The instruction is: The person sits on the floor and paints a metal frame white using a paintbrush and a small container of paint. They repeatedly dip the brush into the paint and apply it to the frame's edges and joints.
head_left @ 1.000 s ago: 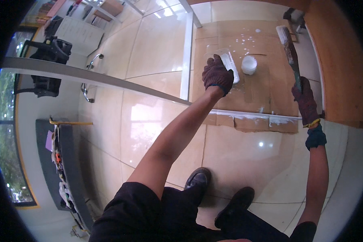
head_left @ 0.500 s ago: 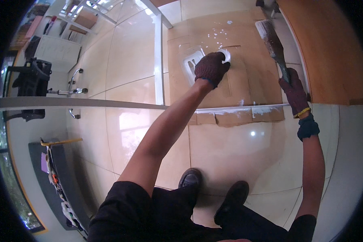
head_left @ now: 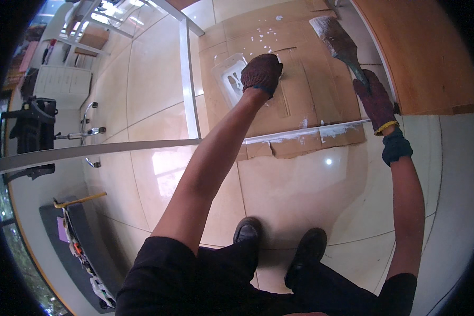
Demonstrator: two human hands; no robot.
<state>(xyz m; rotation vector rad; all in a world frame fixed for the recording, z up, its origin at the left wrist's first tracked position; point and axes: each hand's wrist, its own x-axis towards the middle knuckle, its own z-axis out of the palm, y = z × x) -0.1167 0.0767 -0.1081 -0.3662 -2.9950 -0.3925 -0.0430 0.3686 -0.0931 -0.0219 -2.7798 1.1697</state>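
My right hand [head_left: 375, 100], in a dark maroon knit glove, grips the handle of a wide paintbrush [head_left: 338, 42]. Its bristles point away to the upper left and are white at the tip. My left hand [head_left: 262, 72], gloved alike, is curled closed over the cardboard sheet [head_left: 300, 100]; whatever its fingers hold is hidden beneath the glove. Just left of that hand sits a translucent plastic tub [head_left: 230, 79] with white paint inside, partly covered by the hand. White paint drops speckle the cardboard beyond it.
A white frame bar [head_left: 95, 152] crosses in front of the cardboard, and another bar [head_left: 188, 79] runs away from it. White smears mark the cardboard's near edge. A wooden panel [head_left: 421, 58] stands at right. A swivel chair [head_left: 39, 126] and a grey bench [head_left: 76, 253] are at left.
The view has shifted slightly. My left hand has turned over, and the white rounded thing seen at its fingers before is now hidden. The paintbrush is still in my right hand.
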